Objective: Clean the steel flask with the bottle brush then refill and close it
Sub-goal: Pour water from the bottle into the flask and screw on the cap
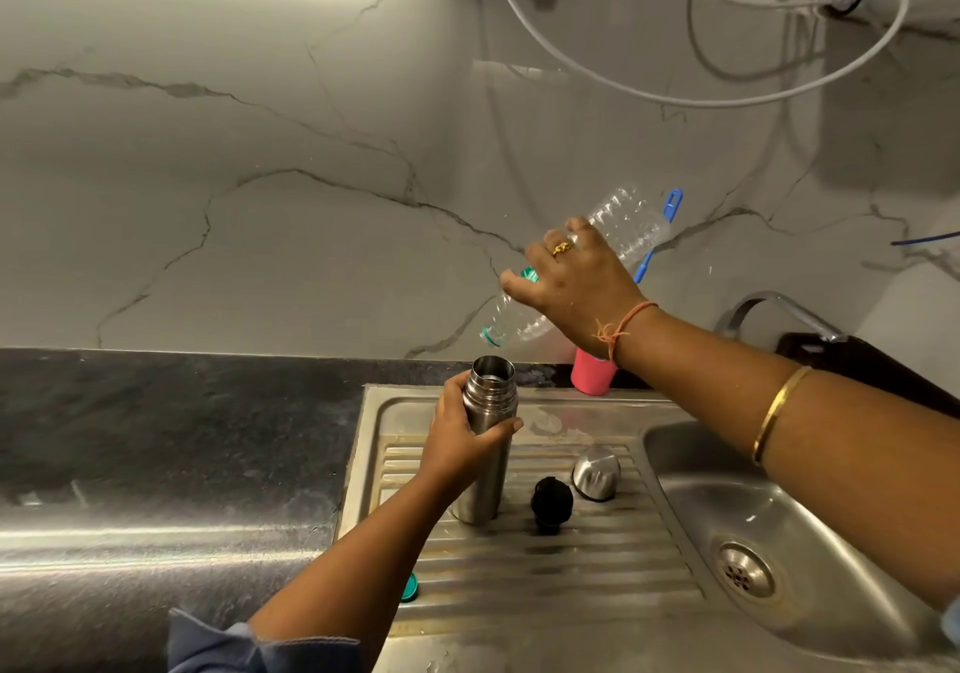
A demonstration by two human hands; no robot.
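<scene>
Head view here: the tall brushed-steel flask stands upright on the ribbed steel drainboard, long axis vertical, open mouth pointing straight up.

The left hand is wrapped round its upper body, thumb on one side and fingers curled round the other, so it's steadied. The right hand grips a clear ribbed plastic bottle around its middle, fingers curled over it.

That bottle is tilted. Its long axis runs from the base at about 2 o'clock down to the green-ringed neck at 8 o'clock, and the neck hangs just above the flask's mouth, at its 12 o'clock, not touching.

Looks like the refill step to me — it all turns on keeping that neck right over the opening. Can't tell if any water is flowing.

The black plastic stopper and rounded steel cap sit at the flask's 3 o'clock, so closing isn't done yet. The blue-handled bottle brush pokes out behind the bottle, above a pink cup at the flask's 1 o'clock.
</scene>
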